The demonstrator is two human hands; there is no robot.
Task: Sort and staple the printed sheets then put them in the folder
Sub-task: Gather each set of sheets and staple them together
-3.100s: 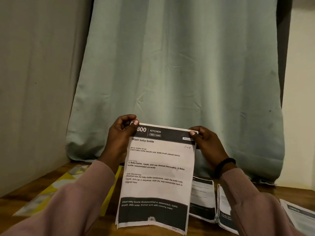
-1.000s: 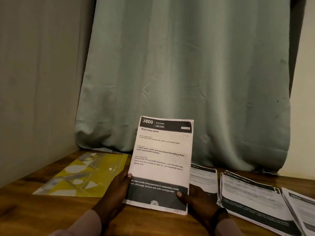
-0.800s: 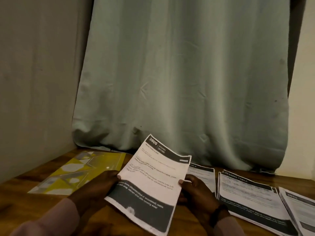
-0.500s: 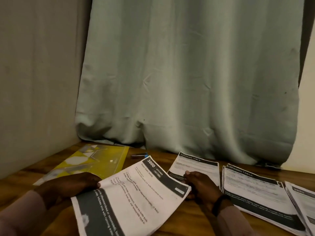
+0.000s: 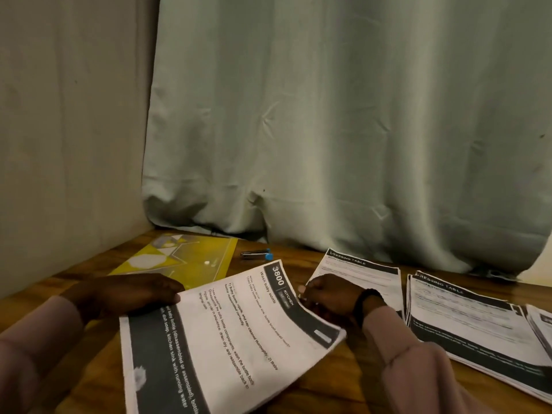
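Observation:
A set of printed sheets headed "3800 Kitchen, Wash baby bottle" (image 5: 227,339) lies turned sideways low over the wooden table (image 5: 343,389). My left hand (image 5: 134,294) grips its left edge near the dark footer band. My right hand (image 5: 328,297) pinches the top edge by the header. A yellow patterned folder (image 5: 182,258) lies flat at the back left. Between the folder and the sheets sits a small stapler (image 5: 257,254) with a blue end.
More printed sheets lie on the right: one stack (image 5: 358,273) behind my right hand, a thicker stack (image 5: 472,330) further right, and another at the right edge (image 5: 542,324). A pale green curtain (image 5: 328,130) hangs behind the table; a wall (image 5: 68,130) closes the left side.
The sheets were held upright by their top corners, then by the bottom, and are now tipped down and rotated sideways toward the table. The stapler came into view.

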